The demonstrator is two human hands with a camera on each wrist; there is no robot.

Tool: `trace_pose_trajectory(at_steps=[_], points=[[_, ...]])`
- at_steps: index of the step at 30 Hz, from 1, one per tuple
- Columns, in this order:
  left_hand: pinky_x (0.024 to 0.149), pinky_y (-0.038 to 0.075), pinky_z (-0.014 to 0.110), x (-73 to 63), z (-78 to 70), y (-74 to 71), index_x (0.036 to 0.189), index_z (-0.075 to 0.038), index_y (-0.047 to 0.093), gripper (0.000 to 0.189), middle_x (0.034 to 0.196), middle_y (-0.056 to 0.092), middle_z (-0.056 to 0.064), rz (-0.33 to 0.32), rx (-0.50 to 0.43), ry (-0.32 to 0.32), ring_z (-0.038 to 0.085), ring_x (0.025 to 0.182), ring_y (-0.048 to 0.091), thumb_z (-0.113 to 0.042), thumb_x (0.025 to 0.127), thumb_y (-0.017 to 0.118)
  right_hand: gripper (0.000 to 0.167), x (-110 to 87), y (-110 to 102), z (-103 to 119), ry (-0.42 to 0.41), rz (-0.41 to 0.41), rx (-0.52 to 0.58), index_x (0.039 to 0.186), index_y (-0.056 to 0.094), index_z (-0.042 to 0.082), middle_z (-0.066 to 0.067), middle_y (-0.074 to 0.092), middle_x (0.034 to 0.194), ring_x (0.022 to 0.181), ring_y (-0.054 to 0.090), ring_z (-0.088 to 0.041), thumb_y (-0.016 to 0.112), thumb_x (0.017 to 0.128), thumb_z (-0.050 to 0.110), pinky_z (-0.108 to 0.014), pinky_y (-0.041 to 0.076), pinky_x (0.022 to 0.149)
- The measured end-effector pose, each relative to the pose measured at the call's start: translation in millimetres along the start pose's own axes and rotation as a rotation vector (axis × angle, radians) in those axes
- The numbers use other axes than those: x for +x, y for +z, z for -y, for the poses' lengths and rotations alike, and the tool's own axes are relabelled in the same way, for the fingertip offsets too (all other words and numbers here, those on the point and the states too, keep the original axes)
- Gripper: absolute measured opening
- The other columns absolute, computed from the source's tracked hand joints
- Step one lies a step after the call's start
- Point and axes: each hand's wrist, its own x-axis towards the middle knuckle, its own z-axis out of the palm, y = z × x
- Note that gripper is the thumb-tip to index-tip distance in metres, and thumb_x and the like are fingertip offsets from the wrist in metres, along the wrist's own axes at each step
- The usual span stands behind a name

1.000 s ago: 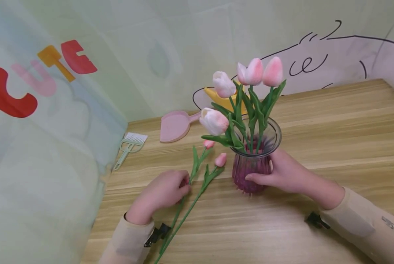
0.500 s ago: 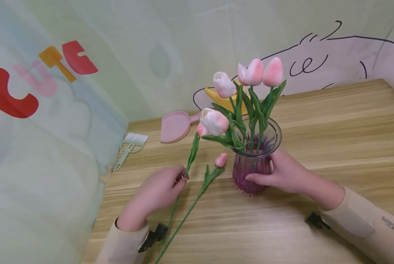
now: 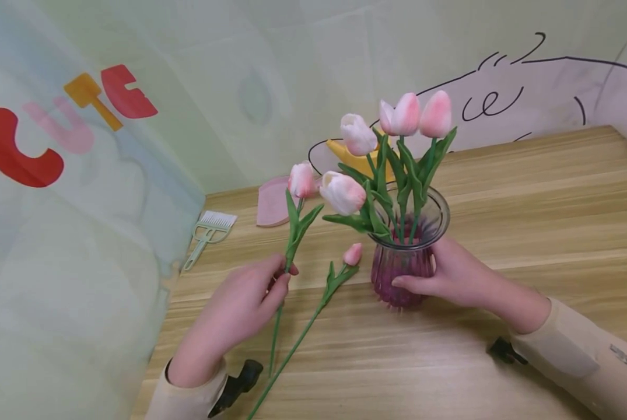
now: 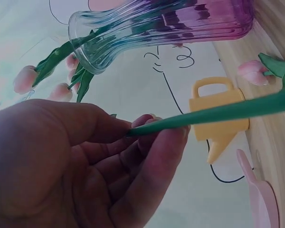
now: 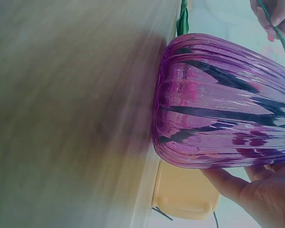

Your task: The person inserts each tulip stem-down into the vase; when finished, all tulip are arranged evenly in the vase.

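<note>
My left hand pinches the green stem of an artificial tulip between thumb and fingers. Its pink-and-white bloom is up off the table, left of the vase. The left wrist view shows the stem crossing the fingertips. With my right hand I grip the low side of a ribbed glass vase, purple at the base and clear at the rim. The vase stands upright on the table. Several pink-and-white tulips lean out of it. Another tulip lies on the table between my hands.
A pink dustpan lies at the back, partly covered by the raised bloom. To its left is a pale green brush. A yellow watering can stands behind the vase, against the printed backdrop.
My left hand has lifted one of the two lying tulips, drawing it left and toward me while its bloom rose. My right hand and the vase have stayed put.
</note>
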Motion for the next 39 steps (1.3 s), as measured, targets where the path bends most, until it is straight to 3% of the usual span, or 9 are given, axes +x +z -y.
trace_pose_trajectory(at_steps=[4,8,12,16,21,26,30,34,39], points=[[0.049,0.041,0.024,-1.4,-2.6,-1.9,0.105,-0.015,0.068,0.013,0.069,0.053,-0.012,-0.03,-0.035,-0.008,0.004,0.053,0.044,-0.013,0.104,0.056,0.074,-0.3,0,0,0.004,0.0,0.003,0.142,0.046,0.018,-0.001,0.062,0.136,0.129,0.059,-0.024,0.09,0.082,0.025,-0.053,0.047,0.109],[0.053,0.05,0.024,-3.9,-7.0,-5.5,0.104,-0.015,0.067,0.009,0.075,0.061,-0.009,-0.092,-0.142,-0.003,0.004,0.059,0.054,-0.013,0.105,0.058,0.075,-0.2,-1,1,-0.006,-0.003,0.001,0.143,0.046,0.018,-0.001,0.062,0.137,0.13,0.059,-0.024,0.09,0.082,0.026,-0.053,0.047,0.11],[0.057,0.056,0.024,-6.8,-11.0,-8.3,0.104,-0.011,0.067,0.005,0.081,0.066,-0.005,-0.243,-0.245,0.065,0.006,0.064,0.063,-0.008,0.102,0.063,0.075,0.5,-1,1,-0.021,-0.001,0.003,0.143,0.045,0.019,0.0,0.062,0.138,0.13,0.058,-0.023,0.089,0.083,0.027,-0.052,0.047,0.11],[0.056,0.056,0.02,-8.6,-15.0,-10.1,0.101,-0.004,0.067,0.01,0.084,0.07,0.001,-0.421,-0.29,0.188,0.008,0.063,0.065,0.002,0.095,0.07,0.075,1.6,-1,2,-0.038,-0.002,0.009,0.144,0.045,0.021,0.0,0.061,0.138,0.13,0.058,-0.021,0.089,0.083,0.025,-0.051,0.047,0.11],[0.055,0.054,0.017,-11.0,-22.8,-15.9,0.096,-0.001,0.066,0.015,0.08,0.07,0.003,-0.528,-0.32,0.254,0.005,0.061,0.066,0.008,0.089,0.073,0.077,2.3,0,2,-0.042,-0.007,0.01,0.144,0.044,0.017,-0.001,0.061,0.138,0.13,0.058,-0.022,0.089,0.083,0.024,-0.052,0.048,0.109],[0.059,0.056,0.018,-11.4,-32.6,-24.3,0.093,0.003,0.064,0.01,0.08,0.069,0.004,-0.606,-0.369,0.352,0.007,0.062,0.067,0.001,0.092,0.074,0.077,1.7,2,2,-0.026,-0.005,0.017,0.144,0.044,0.016,-0.003,0.061,0.138,0.13,0.058,-0.024,0.089,0.083,0.026,-0.054,0.047,0.11],[0.063,0.058,0.018,-10.0,-44.1,-29.8,0.093,0.005,0.064,0.021,0.082,0.069,0.006,-0.642,-0.381,0.412,0.007,0.064,0.068,-0.014,0.098,0.072,0.079,1.0,1,2,-0.022,-0.015,0.017,0.146,0.043,0.018,-0.003,0.06,0.139,0.131,0.057,-0.026,0.09,0.083,0.025,-0.055,0.046,0.111],[0.065,0.059,0.019,-7.7,-58.7,-34.1,0.094,0.007,0.064,0.027,0.081,0.069,0.007,-0.664,-0.402,0.463,0.007,0.066,0.068,-0.019,0.099,0.071,0.078,0.2,0,2,-0.006,-0.007,0.023,0.146,0.042,0.021,-0.003,0.06,0.14,0.132,0.057,-0.026,0.089,0.083,0.027,-0.056,0.046,0.111],[0.065,0.059,0.021,-1.9,-76.4,-36.9,0.094,0.011,0.063,0.021,0.081,0.066,0.011,-0.693,-0.465,0.53,0.009,0.067,0.068,-0.008,0.096,0.073,0.078,-1.1,0,2,0.024,0.006,0.028,0.145,0.042,0.021,-0.003,0.061,0.139,0.132,0.059,-0.027,0.089,0.083,0.03,-0.056,0.048,0.109]])
